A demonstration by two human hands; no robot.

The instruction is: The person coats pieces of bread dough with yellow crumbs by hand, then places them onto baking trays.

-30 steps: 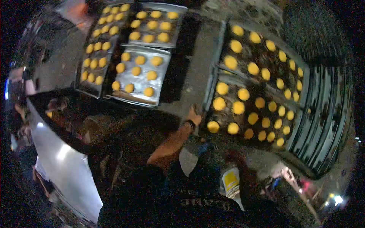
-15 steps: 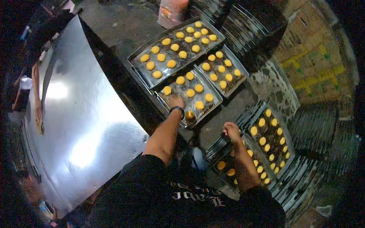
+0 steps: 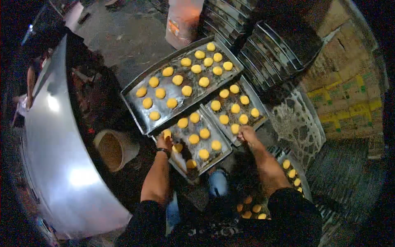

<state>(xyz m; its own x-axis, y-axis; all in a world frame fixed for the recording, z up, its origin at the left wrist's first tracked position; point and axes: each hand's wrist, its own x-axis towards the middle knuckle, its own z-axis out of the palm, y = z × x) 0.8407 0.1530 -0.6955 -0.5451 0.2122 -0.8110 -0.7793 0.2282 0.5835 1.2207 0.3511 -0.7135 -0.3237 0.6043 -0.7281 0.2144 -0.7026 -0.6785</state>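
Note:
My left hand, with a dark band at the wrist, is at the left corner of the near baking tray, beside a yellow dough ball. Its fingers look bent; whether they grip the tray rim or the ball is hidden. More flattened yellow balls lie spaced over this tray. My right hand is closed at the near edge of the right-hand tray, close to another ball. What its fingers hold, if anything, does not show. Behind both lies a longer tray of yellow balls.
A shiny metal table stands at left, with a bucket beside it. Stacked trays rise at the back right. Another tray of balls is at lower right, near my arm. Cardboard lies at far right.
My view has shifted. My left hand has moved from the inside of the near tray to its left corner, where one more ball now lies close by. My right hand has moved up to the right-hand tray.

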